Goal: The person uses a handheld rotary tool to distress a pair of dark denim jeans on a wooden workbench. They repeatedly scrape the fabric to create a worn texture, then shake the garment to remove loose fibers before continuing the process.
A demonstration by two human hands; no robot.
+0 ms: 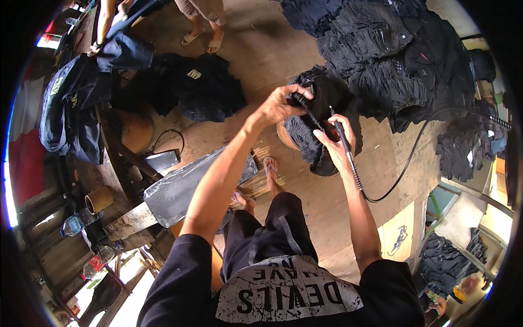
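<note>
Left hand (pixel 284 104) pinches an edge of a dark, bunched black cloth garment (pixel 321 92) between thumb and fingers; we can't make out the fold, black on black. Right hand (pixel 334 144) has its fingers curled round a slim black pen-shaped tool (pixel 342 134), thumb sticking out toward the garment. Tool tip points up and away from the body, beside the cloth; we can't tell if it touches. Its far-side fingers are partly hidden from us.

The garment lies on a heap of black garments (pixel 305 139) between and under the hands, on top of a round brown stand (pixel 287 136); the cloth covers most of that stand, so we see only a curved side. A thin black cable (pixel 406 170) leaves the tool's lower end, loops below the right wrist and runs out toward the right rim.

Edges: a large pile of black garments (pixel 376 60) is cut off at the top and comes close to the heap on the right. A co-worker's legs (pixel 202 22) are cropped above the knees. A plastic-wrapped dark grey padded board (pixel 182 188) lies partly behind the left forearm.

Room: we see tan floor (pixel 267 52) beyond the left hand and more below the cable loop.
</note>
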